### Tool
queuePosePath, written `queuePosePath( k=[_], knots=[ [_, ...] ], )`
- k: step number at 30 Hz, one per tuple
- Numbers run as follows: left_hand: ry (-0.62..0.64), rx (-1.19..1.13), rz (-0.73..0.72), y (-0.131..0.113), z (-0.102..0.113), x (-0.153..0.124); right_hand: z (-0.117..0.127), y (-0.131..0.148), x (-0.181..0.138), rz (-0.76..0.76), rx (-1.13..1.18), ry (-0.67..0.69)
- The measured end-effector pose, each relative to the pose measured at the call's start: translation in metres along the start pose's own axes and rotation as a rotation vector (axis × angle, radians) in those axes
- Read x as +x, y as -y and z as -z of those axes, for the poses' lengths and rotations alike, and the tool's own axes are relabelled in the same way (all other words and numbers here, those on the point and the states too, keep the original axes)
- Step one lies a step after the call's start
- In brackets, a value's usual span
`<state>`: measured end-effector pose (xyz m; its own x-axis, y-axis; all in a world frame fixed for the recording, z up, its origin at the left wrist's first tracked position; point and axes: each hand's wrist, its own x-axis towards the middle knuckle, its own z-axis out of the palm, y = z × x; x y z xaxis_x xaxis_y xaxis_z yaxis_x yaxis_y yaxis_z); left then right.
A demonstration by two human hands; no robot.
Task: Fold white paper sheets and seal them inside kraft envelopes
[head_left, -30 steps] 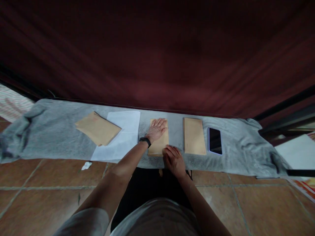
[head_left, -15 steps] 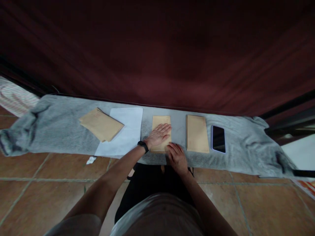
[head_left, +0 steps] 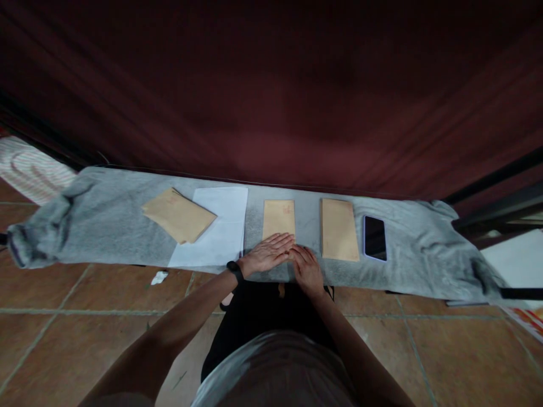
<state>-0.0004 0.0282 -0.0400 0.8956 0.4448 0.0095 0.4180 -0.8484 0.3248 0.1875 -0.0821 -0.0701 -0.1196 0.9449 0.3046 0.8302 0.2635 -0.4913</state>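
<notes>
Grey cloth [head_left: 121, 226] up front, brown envelope [head_left: 275, 220] lying mid-cloth. Now down at its near end with left hand [head_left: 266, 255], laid flat, gripping nothing; right hand [head_left: 308, 273] curled alongside, can't tell if pinching. Red print [head_left: 287, 209] newly in view, so probably done pressing up there.

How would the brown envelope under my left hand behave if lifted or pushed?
The brown envelope looks thin and papery, so it would likely bend and feel light. Lying flat on grey cloth, it probably won't roll or tip.

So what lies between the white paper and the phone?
Head view: brown paper, left hand and right hand at its near end, then a brown stack.
</notes>
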Motion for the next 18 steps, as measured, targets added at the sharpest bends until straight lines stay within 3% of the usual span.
queuePosePath(
  k=[8, 13, 18],
  knots=[
    [-0.047, 0.018, -0.022, -0.022, -0.001, -0.035, 0.001, -0.014, 0.017, -0.055, 0.129, -0.044],
    [-0.081, 0.011, -0.014, -0.023, -0.004, -0.039, -0.001, -0.022, 0.063, 0.085, -0.037, 0.092],
    [-0.07, 0.006, 0.01, -0.022, -0.005, -0.039, -0.012, -0.037, 0.117, 0.108, -0.257, 0.227]
  ],
)
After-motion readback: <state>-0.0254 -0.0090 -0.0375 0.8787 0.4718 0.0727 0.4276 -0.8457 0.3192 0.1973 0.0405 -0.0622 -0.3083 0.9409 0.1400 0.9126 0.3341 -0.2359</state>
